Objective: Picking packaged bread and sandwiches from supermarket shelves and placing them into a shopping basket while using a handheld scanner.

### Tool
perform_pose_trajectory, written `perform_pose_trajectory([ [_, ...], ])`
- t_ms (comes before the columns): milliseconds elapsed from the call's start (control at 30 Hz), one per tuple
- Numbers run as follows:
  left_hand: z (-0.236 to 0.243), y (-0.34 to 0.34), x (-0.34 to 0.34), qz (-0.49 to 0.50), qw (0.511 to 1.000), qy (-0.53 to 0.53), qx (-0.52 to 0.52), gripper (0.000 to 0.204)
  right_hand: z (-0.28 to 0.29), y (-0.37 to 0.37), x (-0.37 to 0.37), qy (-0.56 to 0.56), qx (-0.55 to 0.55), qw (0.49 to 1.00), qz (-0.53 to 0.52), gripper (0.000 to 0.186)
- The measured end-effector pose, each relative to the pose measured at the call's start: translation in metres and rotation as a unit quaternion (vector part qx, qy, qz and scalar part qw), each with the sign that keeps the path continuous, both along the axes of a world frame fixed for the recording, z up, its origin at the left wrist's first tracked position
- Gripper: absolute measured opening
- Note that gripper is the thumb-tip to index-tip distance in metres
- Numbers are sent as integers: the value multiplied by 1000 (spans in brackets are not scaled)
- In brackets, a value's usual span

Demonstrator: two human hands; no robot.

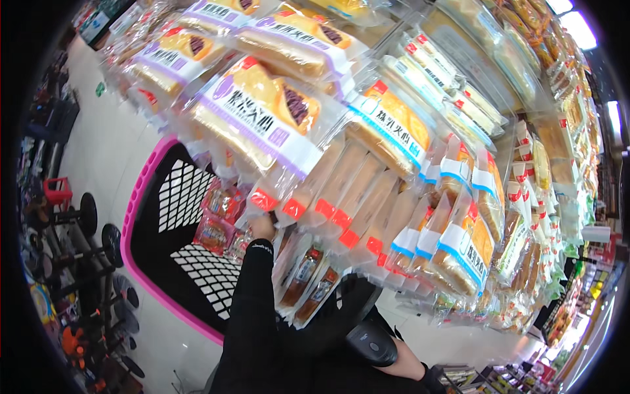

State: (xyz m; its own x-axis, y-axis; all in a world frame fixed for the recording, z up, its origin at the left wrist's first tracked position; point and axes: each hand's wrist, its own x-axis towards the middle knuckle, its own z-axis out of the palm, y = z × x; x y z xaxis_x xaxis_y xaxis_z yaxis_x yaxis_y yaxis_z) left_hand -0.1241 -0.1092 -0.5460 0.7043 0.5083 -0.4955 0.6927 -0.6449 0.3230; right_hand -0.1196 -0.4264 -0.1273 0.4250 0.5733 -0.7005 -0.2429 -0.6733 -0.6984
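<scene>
My left hand (262, 226) reaches in beneath a shelf edge of bagged breads with red tabs (338, 217), its fingers mostly hidden. Beside it are pink-wrapped snack packs (213, 230) and long brown packaged cakes (308, 276). A black basket with a pink rim (128, 240) is at the left of my left forearm. At lower right, my right hand (400, 361) is largely hidden behind a black device with a round button (371, 341); I cannot tell what its fingers hold.
Purple-labelled bread packs (249, 125) and blue-labelled ones (387, 128) are piled across the upper shelves, continuing rightward. Tiled floor (98, 151) lies left of the display, with a red stool (57, 190) and dark wheeled or disc-shaped goods (88, 217) at the far left.
</scene>
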Motion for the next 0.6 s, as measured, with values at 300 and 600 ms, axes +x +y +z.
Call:
perform_pose_trajectory([
  [300,-82,36,-45,249,933,13,-259,34,1,1,-1,-12,17,1000,-8,53],
  [600,61,14,-17,46,992,-105,-52,29,2,3,0,-23,42,999,-15,51],
])
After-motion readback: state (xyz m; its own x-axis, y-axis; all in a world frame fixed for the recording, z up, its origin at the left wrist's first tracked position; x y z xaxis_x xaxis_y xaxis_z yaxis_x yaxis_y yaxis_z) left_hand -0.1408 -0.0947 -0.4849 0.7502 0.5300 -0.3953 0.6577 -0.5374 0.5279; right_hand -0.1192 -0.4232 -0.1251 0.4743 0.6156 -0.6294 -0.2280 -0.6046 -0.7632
